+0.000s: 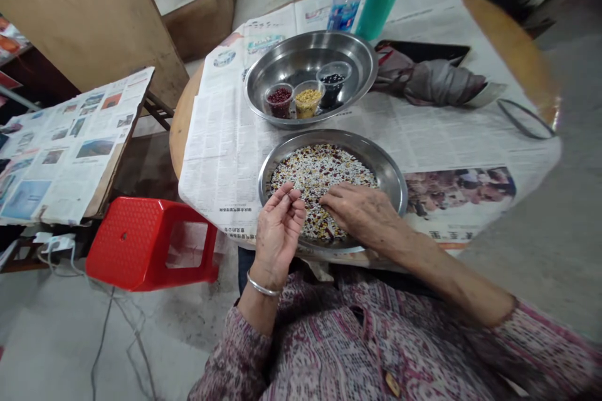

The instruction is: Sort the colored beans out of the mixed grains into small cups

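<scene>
In the near basin lie mixed grains; the left hand draws thumb and fingers together above them, whether on anything I cannot tell; the right hand touches the grains, its grip hidden.

Floor grey, smudged in places; the light lay pale and even across it. A round table stood there, its wooden rim showing past spread newspaper. Off to the left I noted a red plastic stool, then a second tabletop, papered too, its brown edge bare. White plugs sat below it; thin cables trailed over the floor. Behind: a broad tan panel, then a brown ledge, pale on top. Far right corner dim, blurred.
</scene>
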The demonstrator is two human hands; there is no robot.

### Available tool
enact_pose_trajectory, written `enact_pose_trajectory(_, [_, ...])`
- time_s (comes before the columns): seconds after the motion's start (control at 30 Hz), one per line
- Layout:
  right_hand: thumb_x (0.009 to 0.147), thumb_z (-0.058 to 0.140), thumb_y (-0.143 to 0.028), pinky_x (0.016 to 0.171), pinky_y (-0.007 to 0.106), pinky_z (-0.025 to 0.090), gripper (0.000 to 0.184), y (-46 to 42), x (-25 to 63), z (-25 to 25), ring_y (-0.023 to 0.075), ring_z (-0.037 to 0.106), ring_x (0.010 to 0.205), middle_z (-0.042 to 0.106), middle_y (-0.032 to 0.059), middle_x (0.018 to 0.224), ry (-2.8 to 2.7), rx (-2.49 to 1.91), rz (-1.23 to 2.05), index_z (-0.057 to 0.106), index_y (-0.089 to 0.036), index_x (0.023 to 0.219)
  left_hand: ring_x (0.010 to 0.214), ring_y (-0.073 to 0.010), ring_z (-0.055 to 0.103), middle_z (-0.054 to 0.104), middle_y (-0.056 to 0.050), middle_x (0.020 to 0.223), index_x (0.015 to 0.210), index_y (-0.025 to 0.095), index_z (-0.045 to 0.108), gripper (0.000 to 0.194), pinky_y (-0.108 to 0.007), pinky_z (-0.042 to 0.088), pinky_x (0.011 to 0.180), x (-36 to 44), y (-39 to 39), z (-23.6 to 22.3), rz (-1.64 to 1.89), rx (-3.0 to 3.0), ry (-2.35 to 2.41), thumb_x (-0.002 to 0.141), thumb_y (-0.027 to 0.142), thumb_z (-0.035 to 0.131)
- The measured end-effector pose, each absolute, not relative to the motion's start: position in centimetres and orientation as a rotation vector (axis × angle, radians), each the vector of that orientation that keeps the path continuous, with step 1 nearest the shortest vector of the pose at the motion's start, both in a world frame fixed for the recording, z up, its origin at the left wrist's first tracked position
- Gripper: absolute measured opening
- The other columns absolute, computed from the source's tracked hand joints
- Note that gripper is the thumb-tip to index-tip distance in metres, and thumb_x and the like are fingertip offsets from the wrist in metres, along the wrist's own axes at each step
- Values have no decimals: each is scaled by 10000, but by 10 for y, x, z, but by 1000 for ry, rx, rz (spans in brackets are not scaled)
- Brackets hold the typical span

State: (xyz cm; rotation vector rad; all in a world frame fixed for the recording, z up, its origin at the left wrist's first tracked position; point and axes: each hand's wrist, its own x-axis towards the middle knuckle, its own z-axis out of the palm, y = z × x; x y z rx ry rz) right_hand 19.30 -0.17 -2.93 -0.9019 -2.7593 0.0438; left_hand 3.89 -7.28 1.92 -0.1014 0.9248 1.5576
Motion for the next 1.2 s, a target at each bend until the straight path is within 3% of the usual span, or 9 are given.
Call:
enact_pose_trajectory(0.27, [968, 458, -161, 689, 312, 408, 217, -4, 196, -31, 207, 614, 783, 673, 79, 825, -2601, -968, 70, 637, -179, 846, 670, -44, 619, 668, -23, 811, 964, 106, 694, 229, -157, 505, 706, 41, -72, 17, 1543, -85, 926, 940, 8, 489])
enact_pose_trajectory(0.5, [926, 493, -199, 716, 327, 493, 126, -2, 199, -26, 215, 652, 888, 676, 97, 1013, -2323, -1042, 322, 611, -198, 883, 759, -81, 688, 711, -48, 862, 999, 106, 708, 224, -193, 548, 770, 42, -73, 13, 1514, -42, 908, 963, 63, 491])
enact_pose_trajectory(0.63, [885, 531, -198, 798, 353, 529, 93, -1, 195, -15, 218, 663, 917, 680, 77, 949, -2107, -983, 445, 595, -219, 821, 941, -151, 730, 746, -104, 1007, 1052, 100, 720, 219, -271, 562, 917, 48, -74, 11, 1447, 16, 887, 979, 138, 518])
enact_pose_trajectory(0.8, [904, 572, -243, 748, 330, 547, 105, 3, 194, -4, 191, 680, 817, 718, 58, 890, -2081, -905, 676, 660, -215, 854, 895, -146, 731, 755, -112, 992, 1076, 89, 728, 236, -293, 548, 957, 55, -75, 9, 1392, 29, 869, 976, 133, 519])
enact_pose_trajectory(0.93, [907, 560, -250, 706, 337, 534, 154, 23, 199, -13, 193, 670, 737, 734, 62, 881, -2081, -1086, 585, 705, -197, 910, 836, -123, 722, 748, -92, 955, 1003, 86, 734, 201, -267, 528, 942, 55, -73, 11, 1409, -5, 928, 918, 43, 558])
enact_pose_trajectory(1.1, [922, 501, -190, 806, 350, 516, 234, 53, 197, -30, 243, 686, 915, 757, 103, 950, -2415, -1058, 278, 734, -177, 932, 711, -98, 696, 725, -60, 827, 912, 86, 724, 166, -225, 539, 793, 55, -71, 12, 1419, -45, 929, 898, 20, 573])
enact_pose_trajectory(1.2, [923, 483, -141, 790, 327, 490, 251, 60, 191, -33, 241, 667, 953, 751, 106, 934, -2642, -1011, 140, 730, -179, 895, 706, -94, 695, 725, -58, 824, 897, 88, 724, 168, -212, 534, 756, 56, -70, 11, 1438, -51, 907, 896, 16, 572])
